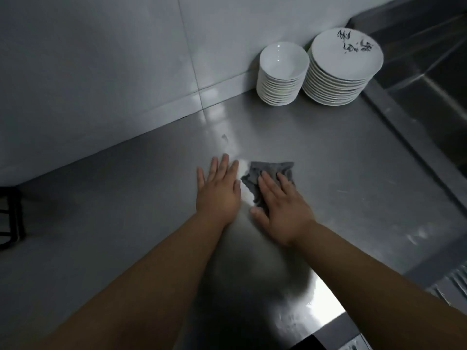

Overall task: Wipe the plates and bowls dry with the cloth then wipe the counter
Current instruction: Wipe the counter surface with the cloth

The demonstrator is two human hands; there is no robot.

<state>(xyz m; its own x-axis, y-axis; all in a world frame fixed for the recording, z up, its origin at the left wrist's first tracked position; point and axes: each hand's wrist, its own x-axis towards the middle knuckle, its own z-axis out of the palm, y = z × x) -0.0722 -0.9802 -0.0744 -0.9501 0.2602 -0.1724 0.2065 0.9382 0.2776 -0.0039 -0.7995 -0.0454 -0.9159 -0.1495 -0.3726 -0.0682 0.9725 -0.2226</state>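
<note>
**Cloth flat on the counter under the right hand**

Cloth (271,181), grey and crumpled, lies on the steel counter (126,236) about midway between its near edge and the wall, a little toward the sink side. The right hand (283,208) presses down on it with straight, spread fingers; the palm covers the cloth's near part, and its far corners stick out past the fingertips. Nothing is pinched or curled round the fabric. The thumb lies on bare steel beside the cloth.

Just left of it, the left hand (218,190) rests flat on the counter, fingers straight and relaxed, holding nothing. It is close to the cloth's left edge; whether it touches the cloth is hard to say, as a bright glare sits between them.

Farther back, a small smear or droplet (224,138) shows on the steel.

At the far right corner, against the tiled wall (101,72), stand two stacks side by side: white bowls (281,75) on the left and white plates (342,69) on the right, the top plate bearing dark brush marks. The sink (429,97) runs along the counter's right edge.
</note>
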